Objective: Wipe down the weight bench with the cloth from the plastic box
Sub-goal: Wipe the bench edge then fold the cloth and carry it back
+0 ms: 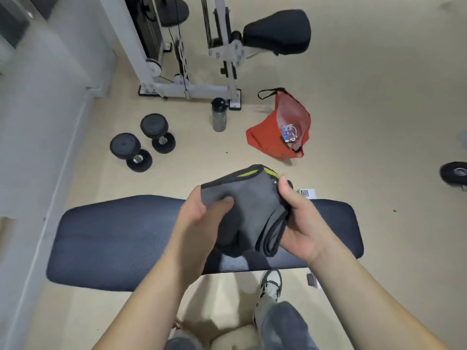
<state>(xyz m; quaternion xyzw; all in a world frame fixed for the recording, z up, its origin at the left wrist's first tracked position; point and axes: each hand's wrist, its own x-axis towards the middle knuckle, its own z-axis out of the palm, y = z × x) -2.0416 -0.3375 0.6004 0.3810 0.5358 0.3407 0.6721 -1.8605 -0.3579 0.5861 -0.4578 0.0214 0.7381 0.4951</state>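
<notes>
A folded grey cloth (249, 205) with a dark edge and a yellow-green strip is held above the middle of the dark weight bench (113, 238), which lies crosswise in front of me. My left hand (202, 218) grips the cloth's left side, thumb on top. My right hand (300, 221) holds its right side from beneath, thumb pressing the upper corner. The cloth hangs a little above the pad. No plastic box is in view.
On the floor beyond the bench lie two dumbbells (142, 142), a water bottle (218, 114) and an orange bag (283, 127). A cable machine (187, 46) with a black seat stands at the back. A weight plate (454, 173) lies far right. My shoe (271, 284) is under the bench's near edge.
</notes>
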